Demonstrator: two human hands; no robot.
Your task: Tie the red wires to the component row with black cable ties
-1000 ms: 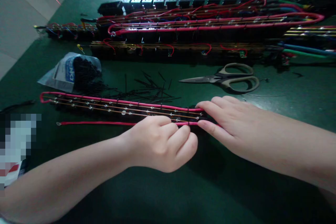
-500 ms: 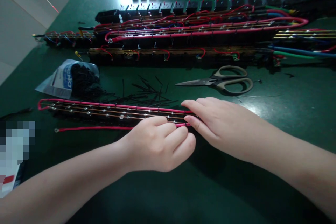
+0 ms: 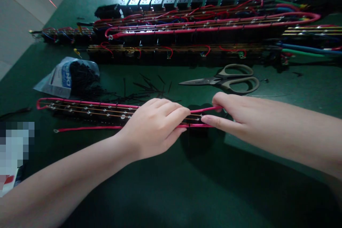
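A long black strip [image 3: 80, 113] with copper-coloured bars and solder points lies crosswise in front of me, and a red wire [image 3: 117, 105] runs along its edges. My left hand [image 3: 156, 128] is wrapped over the strip right of its middle, fingers on the far side and thumb on the near side. Farther right, the curled fingers of my right hand [image 3: 229, 112] grip the far run of the wire, which is lifted slightly off the strip. My right thumb points left over the bars. A ring terminal [image 3: 56, 130] ends the wire's loose near run at left.
Beyond the strip lie scissors [image 3: 221, 79], scattered black cable ties [image 3: 146, 83] and a plastic bag [image 3: 64, 76] of more ties. Several wired socket strips [image 3: 171, 51] stretch across the back of the green table [image 3: 171, 188]. A partly blurred packet [image 3: 16, 156] is at left.
My left hand has opened from a fist and spread over the strip. My right hand has moved right, pulling the far run of red wire slightly away from the strip.
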